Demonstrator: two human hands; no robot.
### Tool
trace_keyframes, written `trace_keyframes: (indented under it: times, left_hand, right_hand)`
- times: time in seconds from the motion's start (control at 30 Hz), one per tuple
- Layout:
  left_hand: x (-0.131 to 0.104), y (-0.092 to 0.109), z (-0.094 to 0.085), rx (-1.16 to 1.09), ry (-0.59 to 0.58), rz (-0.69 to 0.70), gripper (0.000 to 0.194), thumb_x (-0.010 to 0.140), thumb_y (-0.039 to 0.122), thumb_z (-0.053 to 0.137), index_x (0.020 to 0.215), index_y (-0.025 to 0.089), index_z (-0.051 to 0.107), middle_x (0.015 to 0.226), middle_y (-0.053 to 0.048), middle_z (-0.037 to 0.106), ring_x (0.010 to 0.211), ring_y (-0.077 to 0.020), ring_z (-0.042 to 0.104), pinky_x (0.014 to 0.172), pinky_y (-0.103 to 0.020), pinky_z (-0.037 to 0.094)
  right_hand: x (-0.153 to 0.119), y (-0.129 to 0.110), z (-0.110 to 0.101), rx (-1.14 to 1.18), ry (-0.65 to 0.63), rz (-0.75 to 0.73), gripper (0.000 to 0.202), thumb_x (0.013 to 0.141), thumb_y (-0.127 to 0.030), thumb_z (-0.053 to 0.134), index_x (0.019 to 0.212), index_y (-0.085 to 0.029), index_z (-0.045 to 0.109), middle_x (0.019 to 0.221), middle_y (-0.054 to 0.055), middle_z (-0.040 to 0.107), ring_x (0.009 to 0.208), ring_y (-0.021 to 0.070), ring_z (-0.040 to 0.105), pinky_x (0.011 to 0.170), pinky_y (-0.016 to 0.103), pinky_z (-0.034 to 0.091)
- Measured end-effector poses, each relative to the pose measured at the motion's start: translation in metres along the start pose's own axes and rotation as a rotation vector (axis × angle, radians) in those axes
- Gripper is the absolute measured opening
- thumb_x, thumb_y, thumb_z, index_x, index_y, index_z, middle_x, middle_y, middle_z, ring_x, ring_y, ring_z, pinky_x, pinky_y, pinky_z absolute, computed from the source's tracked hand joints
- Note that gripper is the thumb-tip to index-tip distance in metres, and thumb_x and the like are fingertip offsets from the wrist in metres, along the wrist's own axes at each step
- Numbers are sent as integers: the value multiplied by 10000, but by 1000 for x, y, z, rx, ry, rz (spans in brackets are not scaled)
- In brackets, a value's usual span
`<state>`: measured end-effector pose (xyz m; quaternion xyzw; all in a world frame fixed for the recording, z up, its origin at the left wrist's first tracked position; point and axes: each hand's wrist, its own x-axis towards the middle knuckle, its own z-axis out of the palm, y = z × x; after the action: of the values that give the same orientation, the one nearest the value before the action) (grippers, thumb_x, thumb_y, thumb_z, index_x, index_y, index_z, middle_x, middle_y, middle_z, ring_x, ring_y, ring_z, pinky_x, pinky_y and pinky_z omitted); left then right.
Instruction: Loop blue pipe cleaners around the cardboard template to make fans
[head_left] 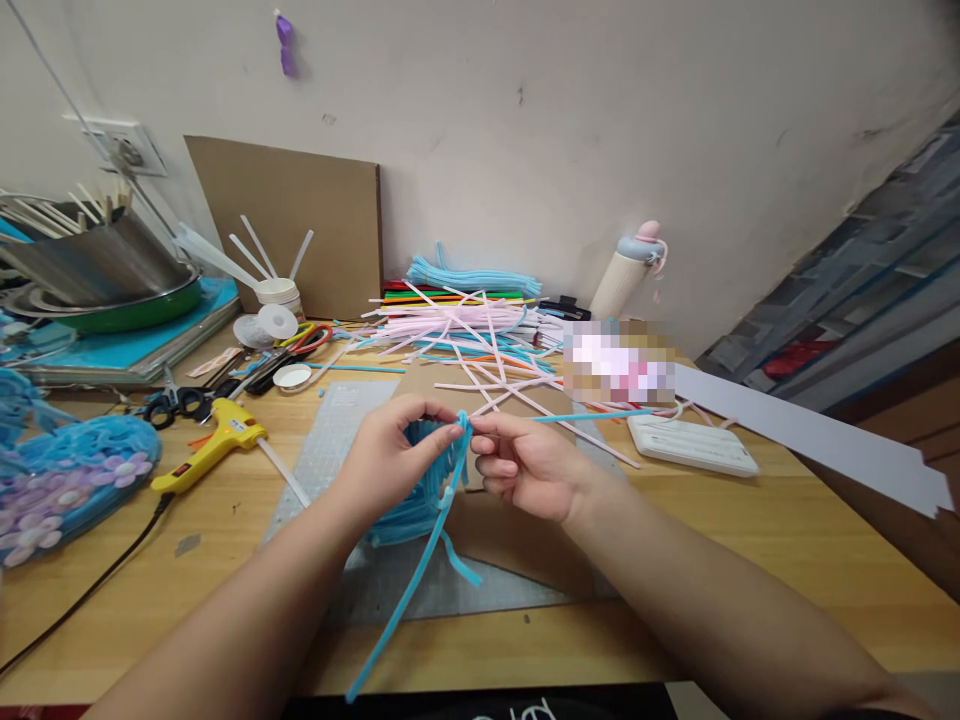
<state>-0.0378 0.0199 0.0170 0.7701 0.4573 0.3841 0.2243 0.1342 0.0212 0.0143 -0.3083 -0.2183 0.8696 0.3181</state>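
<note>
In the head view, the left hand [409, 450] pinches the top of a blue fuzzy piece [412, 520] between thumb and forefinger. The right hand [536, 465] meets it there, thumb and forefinger closed on a blue strand [592, 415] that runs out past it to the right, other fingers curled. The piece is in front of the person, over a cutting mat [341, 410] and beside brown cardboard [517, 540]; a long blue tail [397, 605] hangs from it toward the near edge. The step looks like bending or joining strands at the pinch. The next move calls for a firm left grip and free room for the strand. Pink stems [435, 325] sprawl behind the hands, and a white case [694, 447] lies near the strand's far end, where it might snag. A yellow glue gun [214, 440] and scissors [180, 400] rest left on the surface [825, 520].
</note>
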Motion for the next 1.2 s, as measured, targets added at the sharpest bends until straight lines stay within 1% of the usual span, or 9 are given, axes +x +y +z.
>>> trace_keyframes:
  times: [0.17, 0.33, 0.43, 0.6, 0.83, 0.97, 1.03, 1.1, 1.2]
  left_hand:
    - [0, 2, 0, 33, -18, 10, 116, 762, 290, 556, 771, 183, 599, 769, -1, 640, 756, -141, 576, 713, -254, 430]
    - [1, 3, -1, 45, -25, -42, 159, 742, 338, 578, 805, 200, 626, 782, -1, 662, 747, -147, 592, 707, -258, 443]
    - [1, 3, -2, 55, -39, -45, 173, 735, 352, 586, 817, 208, 639, 790, -3, 673, 745, -151, 599, 706, -261, 447]
    - [1, -2, -2, 98, -47, -24, 182, 749, 369, 570, 824, 222, 646, 810, -9, 682, 762, -163, 605, 697, -278, 443]
    - [1, -3, -2, 149, -42, 56, 157, 778, 336, 547, 760, 206, 633, 775, -22, 672, 752, -167, 595, 713, -300, 432]
    - [0, 0, -4, 111, -58, 41, 163, 778, 346, 545, 779, 201, 619, 778, -19, 659, 755, -162, 590, 705, -291, 438]
    - [-1, 1, -4, 62, -19, 37, 171, 771, 335, 558, 867, 201, 606, 807, -18, 646, 777, -156, 585, 714, -282, 445]
    - [-1, 3, -4, 8, 27, 72, 198, 774, 293, 562, 948, 202, 587, 838, -19, 630, 800, -145, 577, 739, -273, 447]
    - [-2, 5, -2, -24, 24, 134, 138, 789, 232, 541, 905, 200, 609, 854, -29, 622, 818, -141, 573, 763, -274, 446]
  right_hand:
    - [2, 2, -3, 18, -45, 15, 107, 765, -215, 545, 734, -151, 466, 510, -83, 429, 350, 10, 242, 352, 140, 160]
    - [3, 1, -5, 58, -73, 15, 108, 778, -212, 534, 729, -151, 459, 493, -89, 404, 348, 11, 234, 349, 136, 166]
    - [3, 2, -4, 70, -83, 23, 113, 783, -204, 524, 716, -150, 452, 486, -89, 397, 345, 12, 229, 347, 137, 169]
    - [2, 2, -4, 72, -74, 29, 103, 784, -197, 524, 725, -147, 457, 481, -90, 398, 342, 10, 228, 345, 136, 168]
    - [1, 2, -2, 56, -45, 26, 109, 771, -202, 545, 732, -150, 457, 478, -93, 398, 343, 7, 227, 348, 133, 148]
    - [0, 2, 0, 23, -32, 4, 141, 766, -211, 554, 705, -157, 439, 468, -97, 384, 344, 12, 228, 352, 143, 149]
    - [0, 3, 0, 19, -28, -16, 157, 762, -215, 562, 696, -159, 432, 471, -97, 386, 347, 12, 230, 358, 145, 159]
    - [0, 4, 0, 26, -32, -25, 159, 758, -216, 570, 698, -160, 434, 474, -96, 391, 350, 12, 231, 360, 142, 163]
    - [-1, 4, 0, 36, -39, -13, 168, 756, -220, 573, 687, -159, 432, 469, -94, 388, 350, 12, 231, 358, 139, 161]
